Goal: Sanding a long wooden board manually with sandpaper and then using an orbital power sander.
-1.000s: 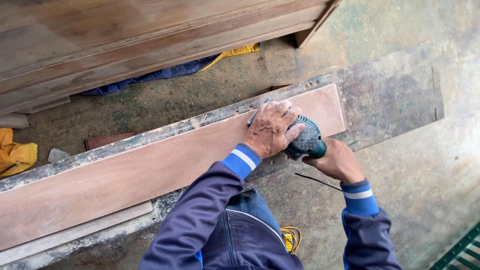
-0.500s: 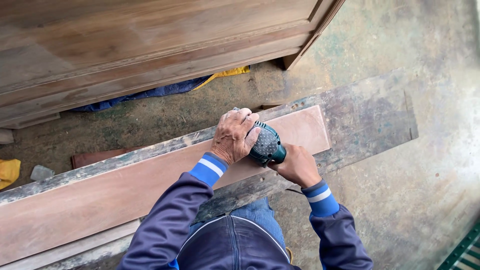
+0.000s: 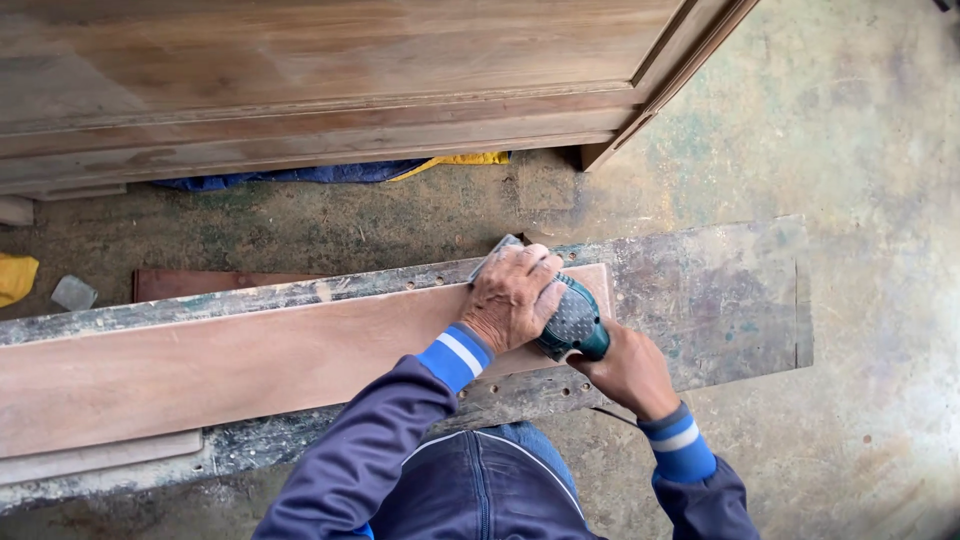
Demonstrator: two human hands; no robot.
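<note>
A teal electric sander (image 3: 572, 321) rests on a long reddish-brown plank (image 3: 220, 365), near the plank's right end. My left hand (image 3: 512, 297) presses down on the front of the sander. My right hand (image 3: 628, 368) grips its rear handle. The plank lies along a worn grey board (image 3: 710, 290) that serves as a bench. A thin black cord (image 3: 610, 415) runs from the sander below my right wrist. Both arms wear dark blue sleeves with blue and white cuffs.
A large wooden cabinet or door panel (image 3: 320, 80) stands behind the bench. Blue and yellow cloth (image 3: 330, 172) lies under it. A yellow rag (image 3: 15, 277) and a small grey block (image 3: 73, 292) sit at far left. Stained concrete floor (image 3: 860, 150) spreads to the right.
The sander and both hands have slid along the plank towards its right end. The camera view has shifted, so the plank now lies more level in the picture.
</note>
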